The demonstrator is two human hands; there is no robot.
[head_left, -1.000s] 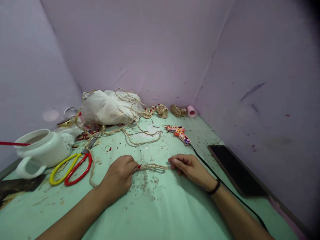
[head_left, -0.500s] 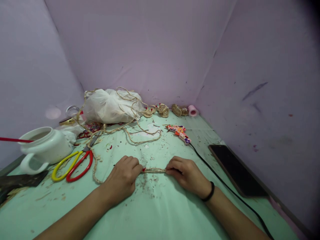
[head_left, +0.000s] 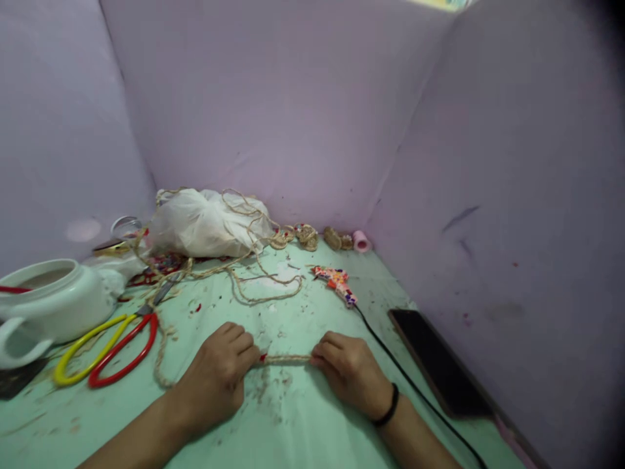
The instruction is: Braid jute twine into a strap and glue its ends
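A short length of braided jute cord stretches level between my two hands, just over the green tabletop. At its left end, by a small red bit, my left hand is closed on it. My right hand, with a black band at the wrist, pinches the other end. More of the braided cord runs out from beside my left hand toward the scissors, which have one yellow and one red handle.
A white pot stands at the left. Behind lie a white plastic bag draped with cord, small woven pieces and a pink spool. A patterned glue gun with a black cable and a phone are at the right.
The view has tilted up and shifted, so everything sits lower and further left. Both hands keep hold of the cord; its two strands now look drawn together.
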